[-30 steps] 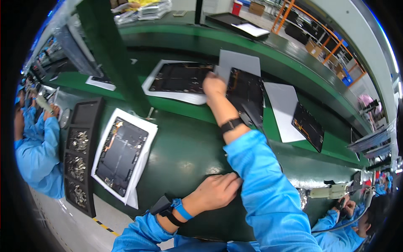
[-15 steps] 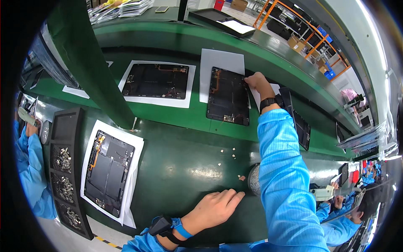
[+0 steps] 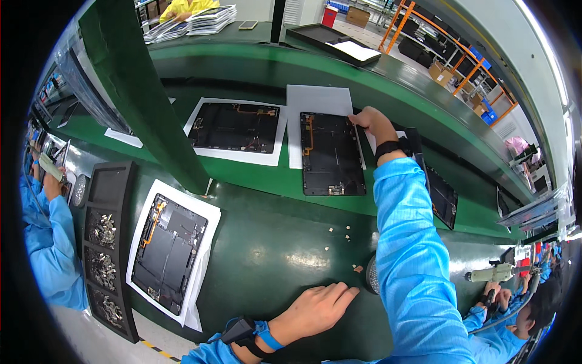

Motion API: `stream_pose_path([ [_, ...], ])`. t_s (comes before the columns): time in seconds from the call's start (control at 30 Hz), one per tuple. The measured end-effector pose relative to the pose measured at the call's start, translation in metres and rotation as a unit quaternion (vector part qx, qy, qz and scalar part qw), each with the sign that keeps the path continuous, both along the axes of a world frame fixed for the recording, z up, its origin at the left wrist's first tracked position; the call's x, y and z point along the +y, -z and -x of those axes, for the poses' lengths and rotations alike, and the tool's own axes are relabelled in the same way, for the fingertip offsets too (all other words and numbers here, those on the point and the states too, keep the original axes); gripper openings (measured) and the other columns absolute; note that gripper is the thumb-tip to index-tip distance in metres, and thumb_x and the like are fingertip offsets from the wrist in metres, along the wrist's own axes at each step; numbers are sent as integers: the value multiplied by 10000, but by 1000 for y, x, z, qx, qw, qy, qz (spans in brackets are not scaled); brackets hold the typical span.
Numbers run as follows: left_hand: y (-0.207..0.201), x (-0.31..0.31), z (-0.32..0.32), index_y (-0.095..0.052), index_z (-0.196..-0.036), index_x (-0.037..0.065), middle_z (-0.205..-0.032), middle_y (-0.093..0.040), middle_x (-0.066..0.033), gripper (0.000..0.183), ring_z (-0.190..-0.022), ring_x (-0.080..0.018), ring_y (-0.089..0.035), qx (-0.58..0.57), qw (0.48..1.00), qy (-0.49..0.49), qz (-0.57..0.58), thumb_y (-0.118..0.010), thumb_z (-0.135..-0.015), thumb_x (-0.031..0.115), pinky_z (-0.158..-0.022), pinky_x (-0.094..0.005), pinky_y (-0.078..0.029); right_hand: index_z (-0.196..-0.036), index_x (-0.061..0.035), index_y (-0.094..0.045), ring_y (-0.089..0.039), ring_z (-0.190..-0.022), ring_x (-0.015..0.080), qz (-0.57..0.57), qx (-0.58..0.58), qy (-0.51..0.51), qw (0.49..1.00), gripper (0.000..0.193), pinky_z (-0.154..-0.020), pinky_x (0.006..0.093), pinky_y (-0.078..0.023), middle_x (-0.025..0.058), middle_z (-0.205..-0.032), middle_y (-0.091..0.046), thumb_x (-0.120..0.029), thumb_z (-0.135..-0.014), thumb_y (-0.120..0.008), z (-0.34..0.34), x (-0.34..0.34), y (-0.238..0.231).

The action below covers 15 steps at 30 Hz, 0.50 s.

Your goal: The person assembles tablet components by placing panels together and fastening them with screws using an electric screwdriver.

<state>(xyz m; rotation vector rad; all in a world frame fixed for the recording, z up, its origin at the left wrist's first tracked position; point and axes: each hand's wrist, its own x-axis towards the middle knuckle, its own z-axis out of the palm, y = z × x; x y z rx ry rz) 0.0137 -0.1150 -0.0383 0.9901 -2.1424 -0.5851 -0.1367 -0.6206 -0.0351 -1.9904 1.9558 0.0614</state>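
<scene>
My right hand [image 3: 374, 123] reaches far across the bench. Its fingers are closed on the upper right edge of an opened tablet housing [image 3: 332, 156], black inside with an orange flex cable. That housing lies partly on a white sheet [image 3: 318, 96] on the green raised strip. My left hand [image 3: 317, 308] rests on the near bench top, fingers loosely stretched and holding nothing. A few small pale scraps [image 3: 348, 237] lie beyond it. To its left another opened tablet housing [image 3: 170, 252] sits on white paper. One more tablet housing [image 3: 235, 127] lies at the far left.
A black compartment tray [image 3: 109, 242] of small metal parts stands at left. A green post [image 3: 142, 97] rises beside it. A round metal-mesh object [image 3: 373, 273] is partly hidden by my right sleeve. Another tablet housing [image 3: 442, 194] lies at right. Co-workers sit on both sides.
My right hand has shifted the tablet housing and its sheet slightly left, toward the neighbouring one, and the housing now lies straighter. My left hand stays on the bench. The whole view has shifted a little.
</scene>
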Motion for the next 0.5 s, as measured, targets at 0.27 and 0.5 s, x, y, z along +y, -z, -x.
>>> stream_pose_path([
  [0.27,-6,1,-1,-657,-1165,22,-1010,-647,-84,321,-787,-260,-702,39,999,-1,-31,-727,-851,12,-704,-358,-600,-1139,103,-653,-694,-858,251,29,-359,76,930,380,-641,358,-565,194,-983,-686,-258,-1022,-647,-21,47,-35],
  [0.5,-6,-9,2,-558,-1403,13,-1314,-627,-169,509,-1187,-268,-670,271,934,-61,-225,-761,-958,157,-992,-404,-563,-1136,76,-649,-679,-731,247,243,-473,148,834,308,-556,404,-529,220,-1011,-702,-210,-1023,-630,6,131,-83],
])
